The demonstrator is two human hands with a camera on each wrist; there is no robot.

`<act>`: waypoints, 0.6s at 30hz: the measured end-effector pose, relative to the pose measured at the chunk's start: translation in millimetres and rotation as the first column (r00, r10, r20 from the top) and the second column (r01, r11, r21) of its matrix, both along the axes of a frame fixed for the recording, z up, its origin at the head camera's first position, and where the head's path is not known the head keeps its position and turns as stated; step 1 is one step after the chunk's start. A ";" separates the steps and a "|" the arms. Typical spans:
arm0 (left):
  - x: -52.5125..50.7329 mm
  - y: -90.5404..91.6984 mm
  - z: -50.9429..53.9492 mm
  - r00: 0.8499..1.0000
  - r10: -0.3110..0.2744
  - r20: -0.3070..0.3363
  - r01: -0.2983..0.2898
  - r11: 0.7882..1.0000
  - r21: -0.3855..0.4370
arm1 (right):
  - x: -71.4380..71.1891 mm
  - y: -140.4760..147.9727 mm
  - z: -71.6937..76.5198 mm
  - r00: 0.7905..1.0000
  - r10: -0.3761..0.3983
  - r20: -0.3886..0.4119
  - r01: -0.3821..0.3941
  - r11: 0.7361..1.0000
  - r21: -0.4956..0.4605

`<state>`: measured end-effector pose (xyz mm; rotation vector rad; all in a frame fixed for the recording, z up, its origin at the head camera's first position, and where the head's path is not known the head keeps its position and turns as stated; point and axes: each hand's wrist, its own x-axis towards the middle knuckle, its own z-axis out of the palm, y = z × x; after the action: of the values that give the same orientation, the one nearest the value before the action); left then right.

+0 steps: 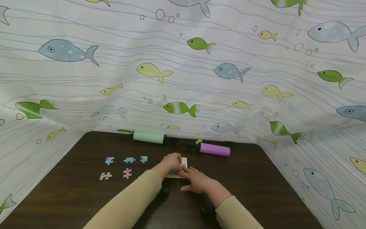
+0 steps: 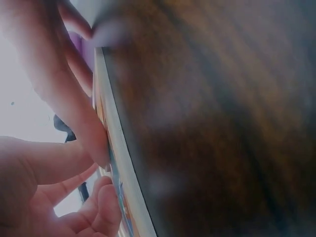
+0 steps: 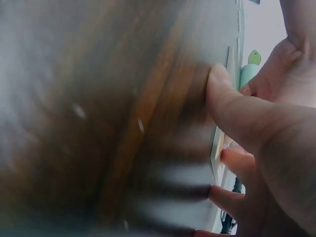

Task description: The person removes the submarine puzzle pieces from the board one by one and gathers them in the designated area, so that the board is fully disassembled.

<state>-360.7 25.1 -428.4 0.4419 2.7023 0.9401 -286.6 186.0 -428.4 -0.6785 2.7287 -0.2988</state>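
Head: puzzle board (image 1: 184,161) under left grip (image 1: 172,161), right grip (image 1: 198,182) at its edge; loose pieces (image 1: 127,173) off left. Looks light, stiff, likely slides; steady by rim. Dark wood-grain surface (image 1: 263,181), fish-print sheet (image 1: 194,87) around.
Left wrist: left grip tip to tip at board; can't tell if pinching a piece.
Right wrist: right grip spread, touching rim.

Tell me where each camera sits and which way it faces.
Head: on the person's head, facing forward and down at the table, puzzle board and fish-print curtain; left hand, right hand and sleeves show.
Left wrist: on that wrist, facing low along the table at the board's edge; fingers show close up.
Right wrist: on that wrist, likewise; right thumb and fingers loom, left hand beyond.
Head and right wrist share the mint tube.
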 end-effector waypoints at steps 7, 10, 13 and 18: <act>-4.6 1.3 -6.9 1.000 0.012 0.011 -0.012 1.000 0.003 | 14.9 2.1 -0.4 1.000 -0.005 -0.011 0.005 1.000 -0.005; -6.5 1.3 -9.6 1.000 0.011 0.007 -0.011 1.000 0.008 | 18.9 4.3 -1.7 1.000 -0.015 -0.011 0.015 1.000 -0.012; -7.1 1.1 -10.9 1.000 0.011 0.000 -0.011 1.000 0.015 | 20.5 5.5 -3.5 1.000 -0.014 -0.016 0.014 1.000 -0.014; -6.9 0.8 -11.7 0.999 0.045 0.023 -0.047 0.997 0.055 | 20.8 5.5 -4.5 1.000 -0.006 -0.018 0.006 1.000 -0.001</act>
<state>-367.6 25.9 -440.1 0.3793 2.6827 1.0279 -265.8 191.5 -432.9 -0.6767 2.7477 -0.2965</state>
